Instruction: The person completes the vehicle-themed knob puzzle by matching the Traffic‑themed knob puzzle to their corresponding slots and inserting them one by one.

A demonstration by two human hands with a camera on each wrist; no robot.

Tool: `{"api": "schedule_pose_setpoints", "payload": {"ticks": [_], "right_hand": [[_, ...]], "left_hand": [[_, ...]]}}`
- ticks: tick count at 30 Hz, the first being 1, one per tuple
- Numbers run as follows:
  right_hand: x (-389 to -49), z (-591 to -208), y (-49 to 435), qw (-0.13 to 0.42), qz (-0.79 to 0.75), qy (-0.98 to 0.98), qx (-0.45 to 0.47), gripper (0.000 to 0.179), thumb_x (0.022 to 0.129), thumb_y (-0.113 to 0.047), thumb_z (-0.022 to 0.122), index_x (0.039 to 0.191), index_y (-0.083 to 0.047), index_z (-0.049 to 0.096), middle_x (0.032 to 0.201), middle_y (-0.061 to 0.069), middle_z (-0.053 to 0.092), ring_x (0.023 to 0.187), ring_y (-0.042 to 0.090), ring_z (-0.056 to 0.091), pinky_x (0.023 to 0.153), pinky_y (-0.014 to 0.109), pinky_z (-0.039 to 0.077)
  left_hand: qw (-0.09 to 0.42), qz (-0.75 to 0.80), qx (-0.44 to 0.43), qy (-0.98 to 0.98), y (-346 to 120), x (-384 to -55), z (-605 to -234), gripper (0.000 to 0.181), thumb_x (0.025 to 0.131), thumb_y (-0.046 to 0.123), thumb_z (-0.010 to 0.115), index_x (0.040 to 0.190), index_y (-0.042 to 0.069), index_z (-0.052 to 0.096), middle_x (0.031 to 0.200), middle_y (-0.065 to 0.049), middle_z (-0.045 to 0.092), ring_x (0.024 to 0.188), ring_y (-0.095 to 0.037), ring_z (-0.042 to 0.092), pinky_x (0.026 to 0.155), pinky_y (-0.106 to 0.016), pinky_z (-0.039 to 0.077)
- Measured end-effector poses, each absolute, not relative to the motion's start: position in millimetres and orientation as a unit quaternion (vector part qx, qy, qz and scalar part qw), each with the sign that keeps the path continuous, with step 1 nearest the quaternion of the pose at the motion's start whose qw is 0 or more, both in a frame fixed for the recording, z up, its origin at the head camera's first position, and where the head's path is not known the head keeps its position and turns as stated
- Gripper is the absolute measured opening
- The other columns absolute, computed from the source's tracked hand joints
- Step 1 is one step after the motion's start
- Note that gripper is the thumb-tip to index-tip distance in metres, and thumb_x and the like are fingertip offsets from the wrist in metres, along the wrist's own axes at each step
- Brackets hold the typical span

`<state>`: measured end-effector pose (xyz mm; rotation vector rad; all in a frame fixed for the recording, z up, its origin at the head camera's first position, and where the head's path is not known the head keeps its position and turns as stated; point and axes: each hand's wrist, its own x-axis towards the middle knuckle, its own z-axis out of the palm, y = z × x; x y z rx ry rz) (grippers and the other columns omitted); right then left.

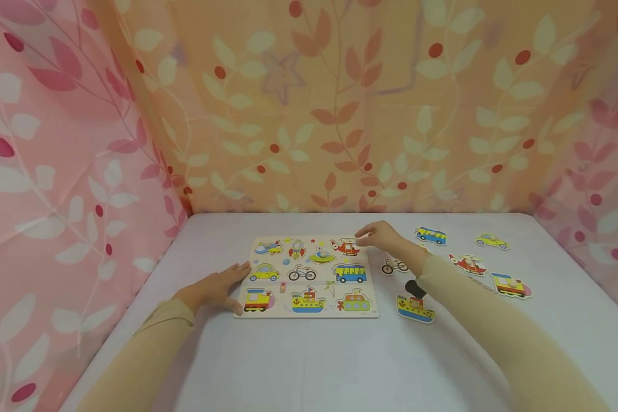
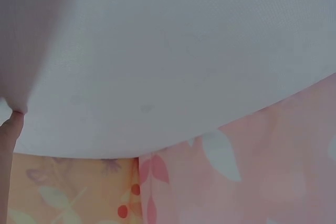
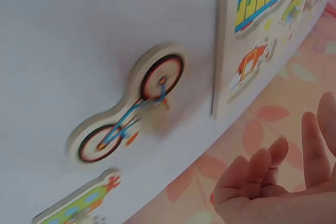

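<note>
A wooden puzzle board point(image 1: 283, 304) with vehicle pictures lies on the table. My left hand point(image 1: 213, 288) rests along its left edge, fingers spread, thumb by the near corner; one finger point(image 2: 11, 129) shows in the left wrist view. The airplane point(image 1: 269, 248), rocket point(image 1: 297, 250) and flying saucer point(image 1: 321, 256) carry knobs in the back row. Over the board's far right corner, beside the helicopter picture point(image 1: 345, 248), hovers my right hand point(image 1: 383, 237). Its fingers point(image 3: 257, 169) are loosely bent with nothing between them. Below its wrist lies a loose bicycle piece point(image 3: 107, 141).
Right of the board lie loose pieces: a bus point(image 1: 431, 236), a car point(image 1: 492, 241), a helicopter point(image 1: 467, 264), a train point(image 1: 512, 285) and a ship point(image 1: 416, 310). A submarine piece point(image 3: 71, 203) is partly cut off. Patterned curtains point(image 1: 329, 114) surround the white table point(image 1: 309, 366).
</note>
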<state>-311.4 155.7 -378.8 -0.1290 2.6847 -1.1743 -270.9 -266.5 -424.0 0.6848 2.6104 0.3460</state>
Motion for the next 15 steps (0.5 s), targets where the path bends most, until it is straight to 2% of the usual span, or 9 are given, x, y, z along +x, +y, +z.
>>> {"api": "schedule_pose_setpoints", "payload": {"ticks": [7, 15], "right_hand": [[-301, -376, 196, 0.103, -0.403, 0.909, -0.012, 0.038, 0.094, -0.02, 0.065, 0.127, -0.001, 0.062, 0.142, 0.024, 0.044, 0.128, 0.041, 0.04, 0.104, 0.057, 0.037], [-284, -369, 232, 0.081, -0.398, 0.913, -0.024, 0.04, 0.093, -0.019, 0.066, 0.124, 0.005, 0.061, 0.138, 0.029, 0.046, 0.124, 0.045, 0.041, 0.104, 0.057, 0.035]], "left_hand": [[0.212, 0.12, 0.239, 0.94, -266, -273, -426, 0.11, 0.071, 0.051, 0.08, 0.155, 0.008, 0.022, 0.162, -0.01, 0.015, 0.146, -0.038, 0.009, 0.109, -0.067, 0.017], [0.21, 0.117, 0.241, 0.94, -266, -274, -426, 0.11, 0.071, 0.051, 0.08, 0.155, 0.008, 0.023, 0.161, -0.01, 0.015, 0.146, -0.038, 0.009, 0.108, -0.067, 0.018]]}}
